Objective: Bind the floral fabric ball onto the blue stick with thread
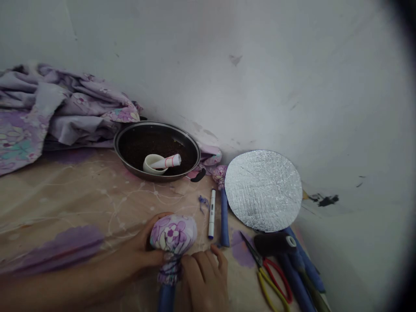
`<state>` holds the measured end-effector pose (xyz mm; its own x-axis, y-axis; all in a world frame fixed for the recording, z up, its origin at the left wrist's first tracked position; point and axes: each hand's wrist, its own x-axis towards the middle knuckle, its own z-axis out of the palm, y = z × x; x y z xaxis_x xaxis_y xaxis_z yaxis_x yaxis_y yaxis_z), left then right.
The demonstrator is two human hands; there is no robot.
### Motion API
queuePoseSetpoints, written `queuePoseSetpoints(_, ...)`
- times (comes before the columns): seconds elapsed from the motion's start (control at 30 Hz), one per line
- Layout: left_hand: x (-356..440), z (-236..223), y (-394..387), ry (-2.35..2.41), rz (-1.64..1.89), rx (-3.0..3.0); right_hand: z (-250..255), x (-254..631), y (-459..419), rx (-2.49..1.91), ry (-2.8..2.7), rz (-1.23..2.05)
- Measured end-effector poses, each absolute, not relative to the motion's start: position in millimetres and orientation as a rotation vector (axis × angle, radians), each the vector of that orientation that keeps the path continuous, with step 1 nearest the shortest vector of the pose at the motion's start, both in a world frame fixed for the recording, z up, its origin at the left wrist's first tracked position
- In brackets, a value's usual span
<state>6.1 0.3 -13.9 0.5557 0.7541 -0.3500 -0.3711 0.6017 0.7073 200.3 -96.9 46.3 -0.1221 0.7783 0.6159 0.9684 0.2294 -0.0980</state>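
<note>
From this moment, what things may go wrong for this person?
The cloth-covered ball might twist if the left hand loosens its grip. The scissors lie near the right hand with bare points, so a careless reach could prick it. The dark spool lies on its side and may roll.

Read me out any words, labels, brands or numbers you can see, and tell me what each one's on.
No text can be read with certainty.
White marker: small dark print on its barrel, too small and blurred to read.
Rolled white paper: red lines, but no lettering I can make out.
</note>
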Motion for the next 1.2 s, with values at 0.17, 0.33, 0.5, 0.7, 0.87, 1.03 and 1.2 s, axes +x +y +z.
queuePoseSetpoints(0.17, 6, -7, 0, 0.708, 0.726, 0.6, 42, 211, -99, -1.557, -1.994, -0.366)
queuePoseSetpoints(0.33, 6, 1, 0, 0.709, 0.694, 0.614, 32, 212, -98, -1.561, -1.986, -0.311)
queuePoseSetpoints(0.5, 8, 3, -1, 0.735, 0.73, 0.641, 13, 195, -79, -1.437, -1.705, -0.455)
queuePoseSetpoints(0.7, 4, -11, 3, 0.777, 0.724, 0.71, 17, 184, -68, -1.386, -1.668, -0.521)
queuePoseSetpoints(0.87, 7, -20, 2, 0.851, 0.729, 0.69, 11, 176, -69, -1.427, -1.535, -0.579)
queuePoseSetpoints(1.03, 7, -22, 0, 0.83, 0.699, 0.708, 0, 172, -68, -1.435, -1.483, -0.571)
queuePoseSetpoints(1.2, 8, -16, 0, 0.849, 0.729, 0.688, 4, 169, -71, -1.44, -1.472, -0.532)
